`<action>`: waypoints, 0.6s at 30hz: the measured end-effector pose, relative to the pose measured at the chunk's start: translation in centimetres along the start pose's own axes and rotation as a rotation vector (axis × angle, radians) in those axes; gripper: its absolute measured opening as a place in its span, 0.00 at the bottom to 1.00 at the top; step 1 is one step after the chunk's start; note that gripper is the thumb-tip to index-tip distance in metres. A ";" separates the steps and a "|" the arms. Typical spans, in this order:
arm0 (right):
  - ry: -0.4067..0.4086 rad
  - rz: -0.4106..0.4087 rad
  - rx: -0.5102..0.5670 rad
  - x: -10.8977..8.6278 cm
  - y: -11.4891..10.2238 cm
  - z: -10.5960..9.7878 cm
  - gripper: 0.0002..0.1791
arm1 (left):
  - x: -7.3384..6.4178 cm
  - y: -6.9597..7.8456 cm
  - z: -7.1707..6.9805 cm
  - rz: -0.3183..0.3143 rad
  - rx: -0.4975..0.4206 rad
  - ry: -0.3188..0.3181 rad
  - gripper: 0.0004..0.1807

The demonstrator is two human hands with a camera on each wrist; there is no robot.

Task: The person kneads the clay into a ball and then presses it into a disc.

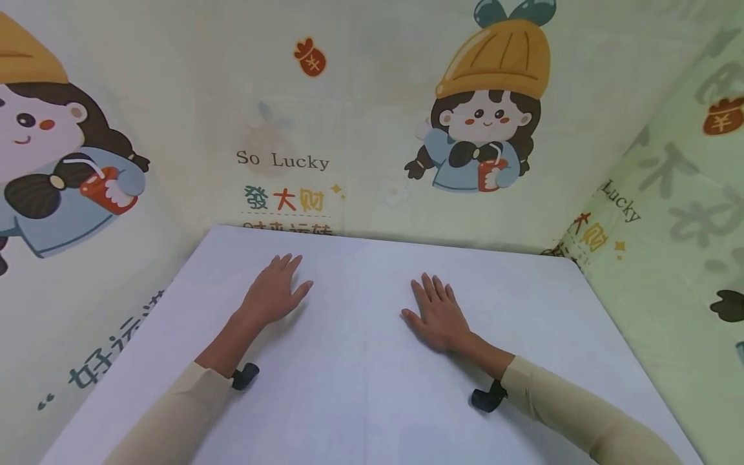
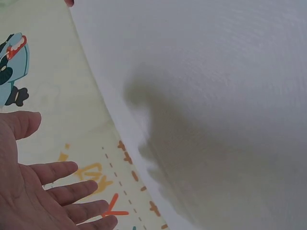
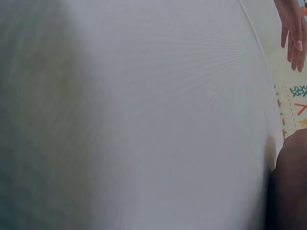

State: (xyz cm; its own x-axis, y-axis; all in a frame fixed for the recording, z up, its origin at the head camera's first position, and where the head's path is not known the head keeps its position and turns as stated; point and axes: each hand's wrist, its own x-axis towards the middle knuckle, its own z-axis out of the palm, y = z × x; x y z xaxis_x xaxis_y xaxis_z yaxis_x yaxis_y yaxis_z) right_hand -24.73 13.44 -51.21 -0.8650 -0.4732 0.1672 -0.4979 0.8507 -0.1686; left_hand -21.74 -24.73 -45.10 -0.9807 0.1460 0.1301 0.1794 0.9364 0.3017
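Note:
Over the far left part of a white tabletop, my left hand is held palm down, with straight fingers and the thumb apart. It holds nothing; the left wrist view shows the bare palm and spread fingers above a shadow on the white surface. My right hand lies flat to the right of the middle, its fingers straight and pointing away. Nothing is in it. Whether its palm touches the table, I cannot tell. Only a blurred edge of the right hand shows in the right wrist view.
Behind the table and at both sides hang pale cloth walls printed with cartoon girls, red pouches and lettering. Each wrist carries a small black device, one on the left and one on the right. Beige sleeves cover both forearms.

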 end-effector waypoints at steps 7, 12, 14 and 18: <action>-0.077 0.036 0.171 0.9 1.0 -0.4 0.44 | 0.7 0.1 0.6 -0.002 0.025 -0.014 0.39; -0.130 0.118 0.534 1.7 2.3 -2.4 0.41 | 1.5 0.4 0.3 0.012 0.035 -0.017 0.40; -0.113 0.137 0.583 1.5 3.0 -3.4 0.41 | 1.8 0.4 0.1 0.013 0.049 -0.025 0.41; -0.039 0.160 0.391 0.9 4.2 -5.7 0.43 | 2.5 0.2 -0.4 -0.001 0.071 -0.026 0.43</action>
